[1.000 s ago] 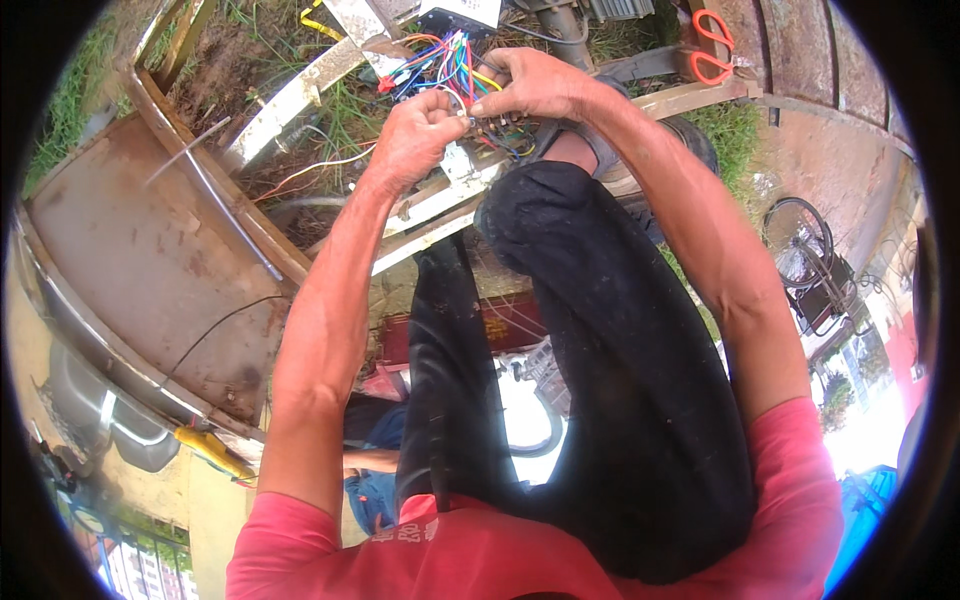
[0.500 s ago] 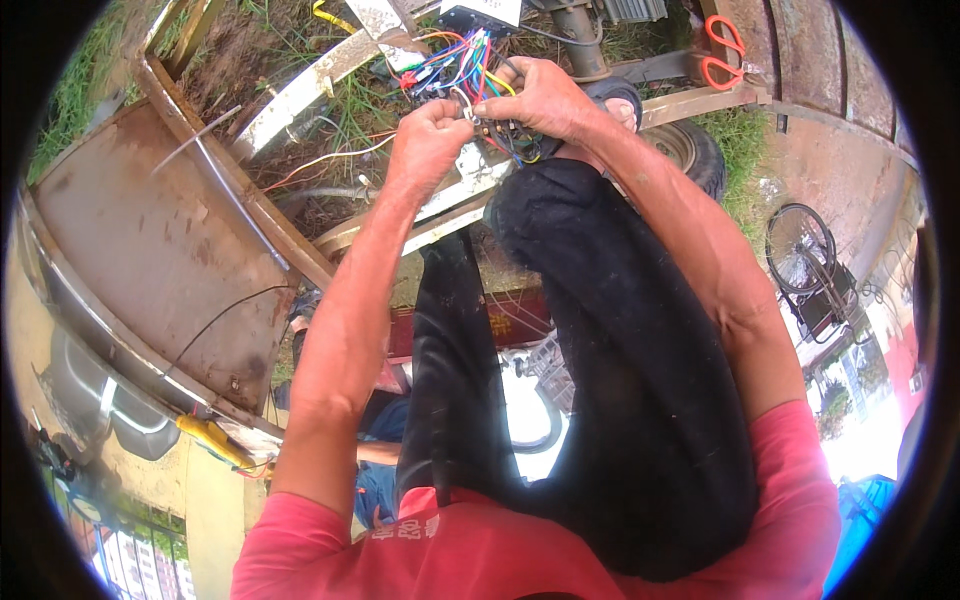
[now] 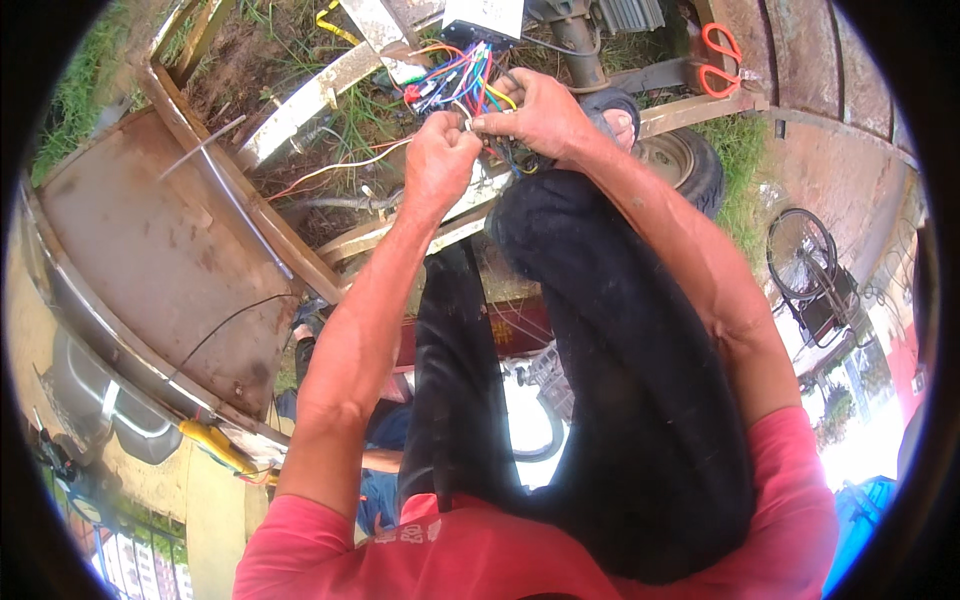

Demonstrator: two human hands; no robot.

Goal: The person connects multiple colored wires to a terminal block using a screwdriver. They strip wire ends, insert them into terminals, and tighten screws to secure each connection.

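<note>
Both hands meet over a bundle of thin coloured wires (image 3: 462, 80) that comes out of a box with a white top (image 3: 484, 18). My left hand (image 3: 442, 160) is closed, its thumb and forefinger pinching a light-coloured wire (image 3: 462, 108). Close beside it, my right hand (image 3: 540, 116) pinches the same wire between thumb and forefinger; its other fingers curl near the dark and yellow wires. The wire's end and any join are hidden by my fingertips. From the left, a loose pale and red wire (image 3: 345, 157) runs toward my left hand.
Orange-handled scissors (image 3: 704, 62) lie on the frame at the upper right. A rusty metal panel (image 3: 160, 240) and a thin rod (image 3: 235, 195) are at the left. A yellow meter (image 3: 215, 445) rests lower left. A small wheel (image 3: 690, 165) stands behind my right forearm.
My left hand has turned and moved slightly right and down, its fist covering more of the wire. The right hand stays pinched close by. The whole view has shifted a little.
</note>
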